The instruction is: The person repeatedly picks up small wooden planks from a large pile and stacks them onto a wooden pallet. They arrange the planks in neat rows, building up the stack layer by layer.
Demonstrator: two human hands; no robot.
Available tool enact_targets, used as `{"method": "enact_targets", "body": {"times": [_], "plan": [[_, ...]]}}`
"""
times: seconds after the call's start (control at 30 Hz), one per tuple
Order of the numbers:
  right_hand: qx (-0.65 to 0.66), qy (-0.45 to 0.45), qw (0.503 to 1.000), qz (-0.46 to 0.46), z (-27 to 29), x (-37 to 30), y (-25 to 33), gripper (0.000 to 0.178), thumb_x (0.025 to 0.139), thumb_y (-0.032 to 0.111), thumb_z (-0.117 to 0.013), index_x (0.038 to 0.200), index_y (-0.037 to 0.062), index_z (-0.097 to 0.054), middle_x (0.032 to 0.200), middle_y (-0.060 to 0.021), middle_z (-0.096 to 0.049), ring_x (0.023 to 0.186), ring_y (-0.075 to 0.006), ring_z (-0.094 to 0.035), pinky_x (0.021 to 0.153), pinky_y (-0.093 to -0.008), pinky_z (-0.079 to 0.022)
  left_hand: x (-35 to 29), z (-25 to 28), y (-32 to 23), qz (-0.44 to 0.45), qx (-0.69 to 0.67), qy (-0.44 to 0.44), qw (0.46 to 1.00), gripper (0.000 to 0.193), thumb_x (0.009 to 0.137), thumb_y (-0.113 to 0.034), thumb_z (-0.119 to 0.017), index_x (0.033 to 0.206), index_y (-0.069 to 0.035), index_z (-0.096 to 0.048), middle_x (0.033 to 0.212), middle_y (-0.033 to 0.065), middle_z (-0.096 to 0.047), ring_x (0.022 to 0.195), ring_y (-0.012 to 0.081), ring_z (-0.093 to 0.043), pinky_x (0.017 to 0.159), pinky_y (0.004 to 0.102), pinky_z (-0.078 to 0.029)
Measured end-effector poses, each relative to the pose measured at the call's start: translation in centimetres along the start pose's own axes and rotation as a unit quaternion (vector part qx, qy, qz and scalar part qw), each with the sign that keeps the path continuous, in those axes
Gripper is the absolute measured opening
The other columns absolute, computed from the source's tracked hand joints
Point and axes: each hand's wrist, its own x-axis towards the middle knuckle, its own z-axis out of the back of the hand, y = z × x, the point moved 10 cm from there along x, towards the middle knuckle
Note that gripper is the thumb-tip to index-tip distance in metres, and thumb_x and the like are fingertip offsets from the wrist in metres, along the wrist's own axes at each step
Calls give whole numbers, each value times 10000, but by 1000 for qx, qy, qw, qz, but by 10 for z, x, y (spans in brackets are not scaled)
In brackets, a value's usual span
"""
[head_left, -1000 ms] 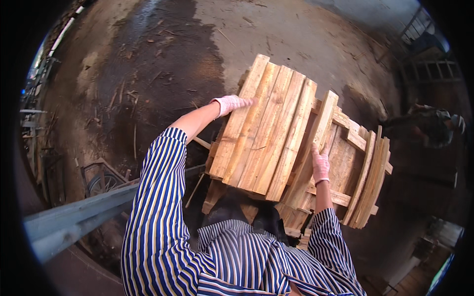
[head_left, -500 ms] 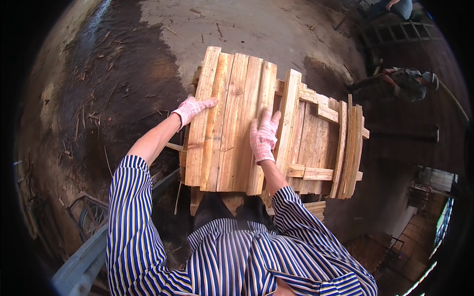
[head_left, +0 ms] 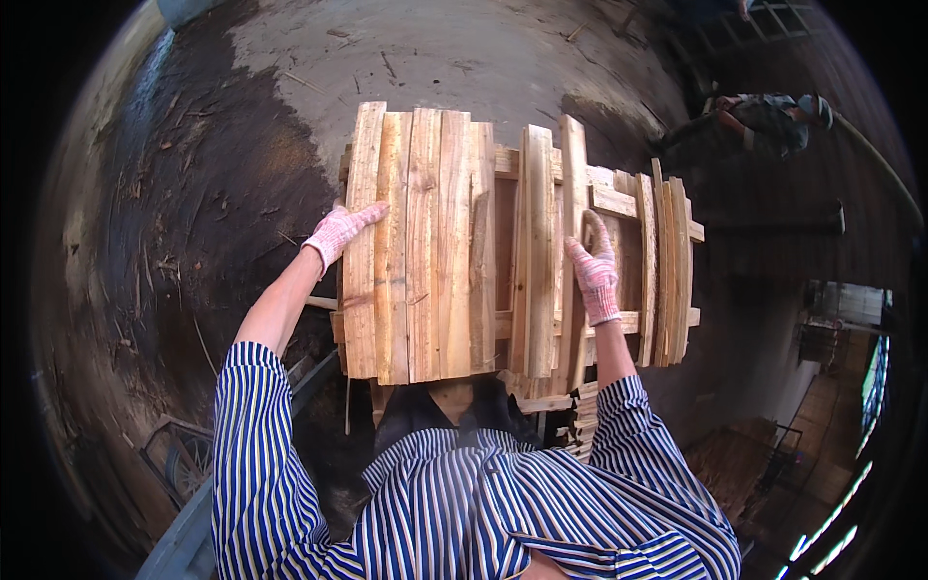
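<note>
Both my hands wear pink-and-white knitted gloves. My left hand (head_left: 346,232) closes on the left edge of the outermost wooden plank (head_left: 361,300), its thumb over the top; the other fingers are partly hidden behind the edge. Side by side to its right lie several rough planks (head_left: 423,242). My right hand (head_left: 596,278) is at a narrow wooden plank (head_left: 572,159), thumb and fingers around it. Just left of this one stands another narrow plank (head_left: 537,261), with a gap between it and the left group. Crosspieces (head_left: 506,162) show beneath in the gap.
More narrow planks (head_left: 672,271) lie on the pile's right end, beside a short wood block (head_left: 613,201). A person (head_left: 778,126) is at the far right. Wood scraps litter the dark floor (head_left: 217,193). A wheel (head_left: 188,464) and blue-grey beam (head_left: 184,541) are at lower left.
My right hand has moved right, and narrow planks now sit apart from the left group, opening a gap over the crosspieces. My left hand stays on the outer plank. The view has shifted.
</note>
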Motion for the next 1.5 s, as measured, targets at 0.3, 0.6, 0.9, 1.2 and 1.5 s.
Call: {"method": "enact_targets", "body": {"times": [0.3, 0.6, 0.9, 1.2, 1.5], "plan": [[-461, 74, 880, -88, -126, -11, -17, 754, 920, 384, -682, 1550, 163, -330, 1501, -198, -463, 1315, -301, -539, 1045, -393, -515, -10, -5, -11, 48, -1, 10, 999, 1201, 714, -493, -895, 1475, 118, -196, 1277, 259, -602, 1121, 288, -652, 963, 399, -548], [-408, 107, 885, -198, -113, -26, 11, 787, 912, 136, -610, 1586, 73, -207, 1509, -170, -469, 1243, -345, -593, 996, -465, -511, 11, 6, -2, -2, 25, 28, 999, 1244, 710, -532, -882, 1511, 106, -174, 1347, 229, -570, 1172, 268, -610, 993, 373, -507], [-704, 30, 546, -453, 276, -296, -44, 676, 854, 119, -624, 1490, 94, -395, 1450, -239, -507, 1264, -385, -572, 1033, -476, -469, 4, -13, -4, 27, -9, 30, 999, 933, 778, -474, -851, 1446, 25, -433, 1344, 174, -585, 1177, 270, -614, 991, 400, -514], [-593, 20, 805, -3, 67, -11, -47, 831, 886, 553, -655, 1576, 280, -283, 1471, -275, -425, 1298, -434, -489, 1005, -496, -477, 12, 9, -1, -11, 31, -2, 999, 1067, 770, -480, -860, 1474, 86, -292, 1331, 168, -589, 1172, 252, -604, 1004, 372, -501], [-494, -80, 865, 42, -18, -23, 10, 838, 872, 599, -662, 1559, 237, -347, 1019, -144, -585, 758, -226, -628, 601, -357, -571, 1, 19, 7, 46, 33, -9, 998, 1410, 666, -529, -910, 1549, 82, 3, 1387, 268, -517, 1214, 318, -587, 1033, 408, -489]]}}
